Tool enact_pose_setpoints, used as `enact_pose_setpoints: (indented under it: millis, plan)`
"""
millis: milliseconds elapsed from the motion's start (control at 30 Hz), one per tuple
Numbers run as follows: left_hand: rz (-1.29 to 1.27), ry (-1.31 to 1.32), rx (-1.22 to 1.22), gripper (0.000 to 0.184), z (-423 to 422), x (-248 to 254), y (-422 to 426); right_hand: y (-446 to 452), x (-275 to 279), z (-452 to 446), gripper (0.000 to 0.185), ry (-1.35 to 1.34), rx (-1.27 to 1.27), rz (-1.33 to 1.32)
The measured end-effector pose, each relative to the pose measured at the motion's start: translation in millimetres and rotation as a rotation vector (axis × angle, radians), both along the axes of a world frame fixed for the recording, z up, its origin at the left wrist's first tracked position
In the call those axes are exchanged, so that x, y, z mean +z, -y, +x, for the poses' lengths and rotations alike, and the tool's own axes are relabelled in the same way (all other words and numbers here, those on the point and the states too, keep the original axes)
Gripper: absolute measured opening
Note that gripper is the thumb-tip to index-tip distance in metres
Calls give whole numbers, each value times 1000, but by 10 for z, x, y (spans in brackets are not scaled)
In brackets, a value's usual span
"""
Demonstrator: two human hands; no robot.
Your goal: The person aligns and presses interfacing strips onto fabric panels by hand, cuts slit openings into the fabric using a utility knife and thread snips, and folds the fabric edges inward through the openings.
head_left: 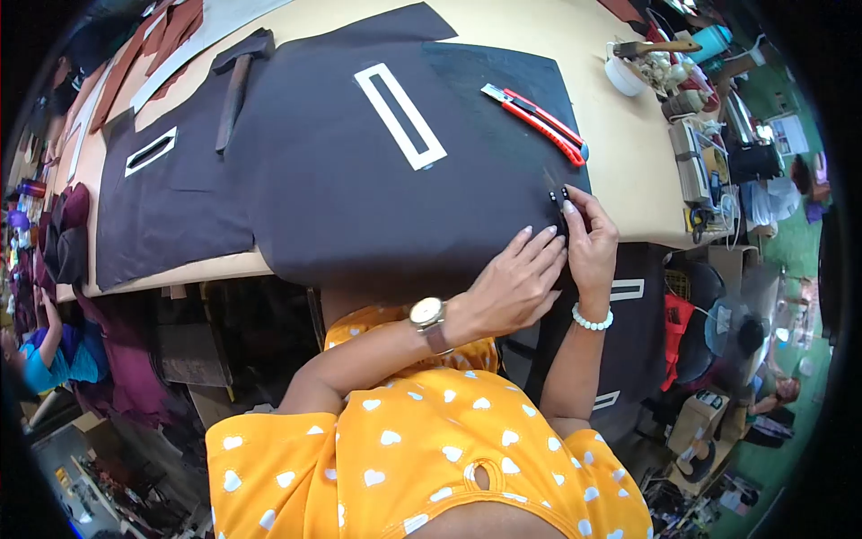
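Observation:
My right hand (588, 238), with a pale beaded bracelet at the wrist, pinches a small black two-pronged piece (559, 196) with light dots near its ends. Its exact kind is too small to tell. My left hand (516, 278), wearing a watch, lies with fingers stretched out along the near edge of a dark brown sheet of material (359, 198). Its fingertips come close to the right hand. On this sheet is a white rectangular frame (422, 148) around a long slot. A red utility knife (539, 126) rests beyond my right hand, blade end pointing away to the left.
A dark mat (539, 67) lies under the knife. To the left, a hammer (235, 103) sits on another dark piece (171, 207) with a smaller white frame. A white tub (626, 76) with a brush stands at the table's right (628, 171). Another person (67, 350) is at far left.

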State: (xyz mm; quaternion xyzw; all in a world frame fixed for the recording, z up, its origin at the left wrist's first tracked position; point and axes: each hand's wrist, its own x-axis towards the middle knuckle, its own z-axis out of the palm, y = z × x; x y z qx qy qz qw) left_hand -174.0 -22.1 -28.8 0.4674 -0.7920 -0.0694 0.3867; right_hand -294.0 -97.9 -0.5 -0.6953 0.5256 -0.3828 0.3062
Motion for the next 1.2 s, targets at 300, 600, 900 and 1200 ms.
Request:
enact_pose_setpoints:
  millis: [300, 600, 900, 1200]
  plan:
    - [72, 297, 492, 82, 1930, 228, 599, 574, 167, 266, 26, -502, 2, -471]
    - [360, 355, 583, 114, 2065, 3, 577, 1055, 139, 459, 36, -734, 177, -250]
    - [264, 315, 529, 112, 1824, -30, 608, 338, 480, 884, 35, -33, 85, 48]
    - [285, 328, 501, 112, 1791, -59, 687, 130, 140, 1150, 39, -167, 279, -356]
